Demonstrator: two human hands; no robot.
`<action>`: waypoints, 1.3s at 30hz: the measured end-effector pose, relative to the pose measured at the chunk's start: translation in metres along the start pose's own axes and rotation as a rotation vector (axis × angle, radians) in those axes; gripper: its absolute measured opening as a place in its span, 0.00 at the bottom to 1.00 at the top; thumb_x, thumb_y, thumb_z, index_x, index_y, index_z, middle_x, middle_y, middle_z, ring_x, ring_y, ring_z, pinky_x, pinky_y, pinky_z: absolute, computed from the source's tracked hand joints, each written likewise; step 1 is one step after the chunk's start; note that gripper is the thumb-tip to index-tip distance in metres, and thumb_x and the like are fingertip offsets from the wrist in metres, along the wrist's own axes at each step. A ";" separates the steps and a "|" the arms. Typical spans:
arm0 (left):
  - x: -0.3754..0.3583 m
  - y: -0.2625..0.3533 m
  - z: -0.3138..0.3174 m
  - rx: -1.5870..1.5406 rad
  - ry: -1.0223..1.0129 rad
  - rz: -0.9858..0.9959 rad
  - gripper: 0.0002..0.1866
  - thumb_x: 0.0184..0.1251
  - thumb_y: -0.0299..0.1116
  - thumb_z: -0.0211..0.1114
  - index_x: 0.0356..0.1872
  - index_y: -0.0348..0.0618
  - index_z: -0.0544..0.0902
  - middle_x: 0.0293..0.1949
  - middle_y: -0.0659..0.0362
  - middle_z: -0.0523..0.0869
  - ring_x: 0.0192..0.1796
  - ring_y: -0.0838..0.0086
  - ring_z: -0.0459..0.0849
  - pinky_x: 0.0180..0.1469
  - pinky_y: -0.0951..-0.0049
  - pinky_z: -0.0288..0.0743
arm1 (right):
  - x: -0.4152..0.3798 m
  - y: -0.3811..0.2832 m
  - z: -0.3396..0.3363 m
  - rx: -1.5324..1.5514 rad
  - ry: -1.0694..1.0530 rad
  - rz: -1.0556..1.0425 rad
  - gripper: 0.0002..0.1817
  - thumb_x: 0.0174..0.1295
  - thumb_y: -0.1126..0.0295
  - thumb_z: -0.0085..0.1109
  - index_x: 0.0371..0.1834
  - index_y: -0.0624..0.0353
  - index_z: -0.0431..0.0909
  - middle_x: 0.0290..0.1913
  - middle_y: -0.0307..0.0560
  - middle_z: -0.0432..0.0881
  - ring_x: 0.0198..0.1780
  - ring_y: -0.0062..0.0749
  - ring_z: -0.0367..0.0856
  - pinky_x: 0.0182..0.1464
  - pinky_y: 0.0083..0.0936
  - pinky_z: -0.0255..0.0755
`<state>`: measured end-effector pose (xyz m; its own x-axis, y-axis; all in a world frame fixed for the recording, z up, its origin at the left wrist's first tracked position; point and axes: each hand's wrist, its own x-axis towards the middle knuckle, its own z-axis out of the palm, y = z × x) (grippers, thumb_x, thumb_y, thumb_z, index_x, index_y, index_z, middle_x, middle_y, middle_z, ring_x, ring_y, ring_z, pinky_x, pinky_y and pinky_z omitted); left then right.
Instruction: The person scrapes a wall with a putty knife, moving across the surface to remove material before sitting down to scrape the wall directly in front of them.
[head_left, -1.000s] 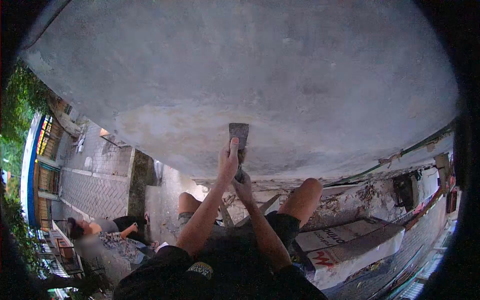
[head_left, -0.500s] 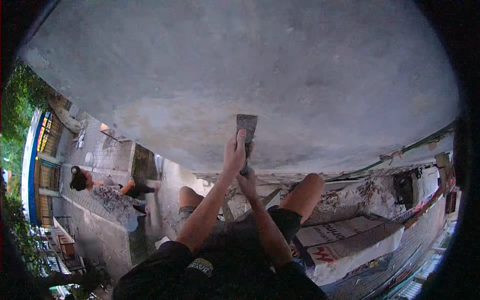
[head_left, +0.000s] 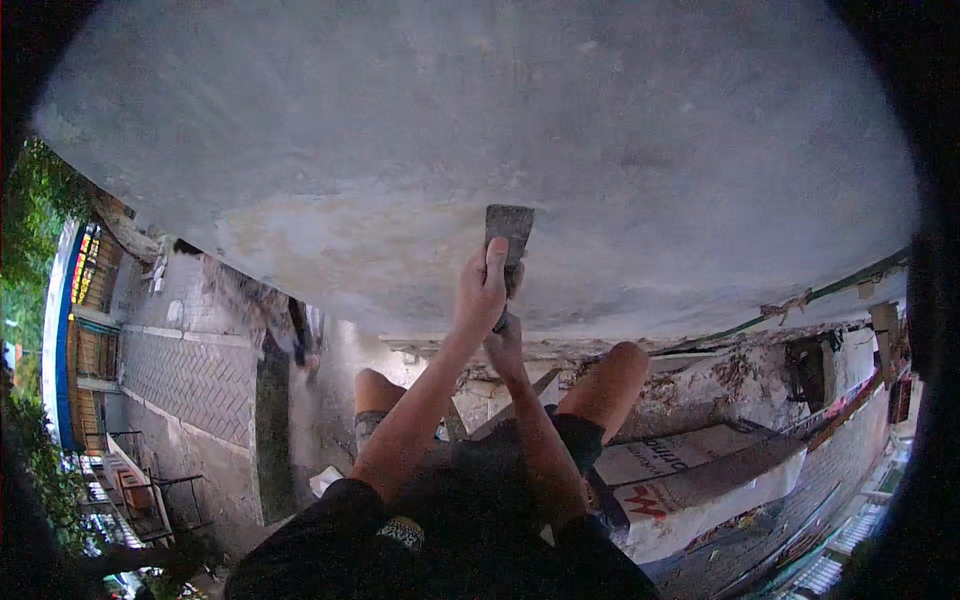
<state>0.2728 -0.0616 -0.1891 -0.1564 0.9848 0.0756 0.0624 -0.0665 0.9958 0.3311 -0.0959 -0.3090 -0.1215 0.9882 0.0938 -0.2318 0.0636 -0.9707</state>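
A scraper (head_left: 510, 228) with a flat, worn grey blade lies against the grey wall (head_left: 600, 120), its wide edge pointing up the view. My left hand (head_left: 482, 290) is wrapped round its upper part, with the thumb along the base of the blade. Lower down, my right hand (head_left: 505, 345) is closed at the end of the handle. Around and left of the blade, the wall has a pale yellowish patch (head_left: 340, 235). Most of the handle is hidden by my fingers.
Below the wall runs a rough broken edge with a green strip (head_left: 850, 290). A white printed sheet (head_left: 690, 480) covers something at the lower right. A blurred person (head_left: 250, 300) is at the left, above patterned paving (head_left: 190, 375). My bare knees flank my forearms.
Both hands and the scraper have moved slightly up and right along the wall. The person at the left has moved up the view and is partly hidden by the wall's edge.
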 end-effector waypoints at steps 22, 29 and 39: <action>0.001 -0.010 0.002 0.184 0.108 0.102 0.23 0.65 0.48 0.44 0.23 0.37 0.72 0.14 0.65 0.69 0.17 0.82 0.66 0.19 0.76 0.59 | -0.015 -0.006 0.003 -0.071 0.022 0.006 0.13 0.49 0.66 0.55 0.30 0.65 0.71 0.28 0.40 0.76 0.32 0.22 0.70 0.36 0.23 0.65; -0.007 -0.013 0.000 0.059 0.093 -0.018 0.23 0.65 0.48 0.45 0.22 0.36 0.72 0.15 0.64 0.70 0.17 0.82 0.66 0.19 0.77 0.59 | -0.026 0.023 0.006 -0.126 0.037 -0.056 0.11 0.50 0.67 0.55 0.29 0.64 0.72 0.28 0.38 0.75 0.31 0.19 0.67 0.35 0.24 0.66; -0.001 0.001 0.004 -0.008 0.011 -0.058 0.24 0.65 0.51 0.43 0.25 0.40 0.73 0.14 0.66 0.69 0.15 0.84 0.65 0.17 0.80 0.58 | -0.024 -0.006 0.012 0.058 0.054 0.043 0.14 0.49 0.66 0.58 0.37 0.62 0.72 0.33 0.37 0.73 0.34 0.22 0.65 0.38 0.25 0.64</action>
<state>0.2766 -0.0621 -0.1883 -0.1707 0.9852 0.0179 0.0451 -0.0104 0.9989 0.3238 -0.1213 -0.3028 -0.0811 0.9959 0.0390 -0.2829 0.0145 -0.9590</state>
